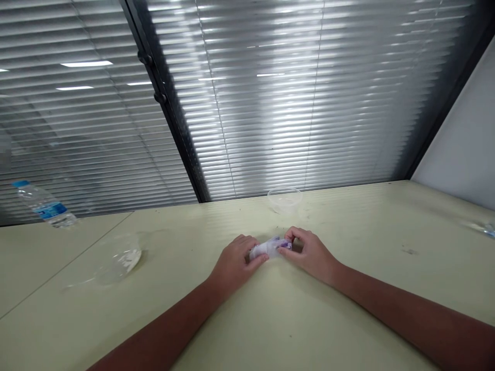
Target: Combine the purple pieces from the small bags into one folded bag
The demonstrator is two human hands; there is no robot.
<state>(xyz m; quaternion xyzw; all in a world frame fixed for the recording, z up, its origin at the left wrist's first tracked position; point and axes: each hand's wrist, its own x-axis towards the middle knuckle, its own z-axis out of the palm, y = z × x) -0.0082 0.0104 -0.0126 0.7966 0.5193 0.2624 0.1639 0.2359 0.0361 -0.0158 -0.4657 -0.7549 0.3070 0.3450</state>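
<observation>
Between my two hands, just over the pale table, is a small white and purple roll [270,248], perhaps a wrapped packet; its exact kind is too small to make out. My left hand [236,260] is closed around its left end, thumb in front and fingers behind. At the other end, my right hand [307,253] pinches the purple tip between thumb and fingers. Parts of both ends are hidden by my fingers.
A clear round plastic bowl [285,198] stands near the table's [348,232] back edge. At left lie a crumpled clear plastic bag [119,257] and, farther back, a water bottle [48,206] with a blue cap. Blinds [270,103] behind glass rise along the back.
</observation>
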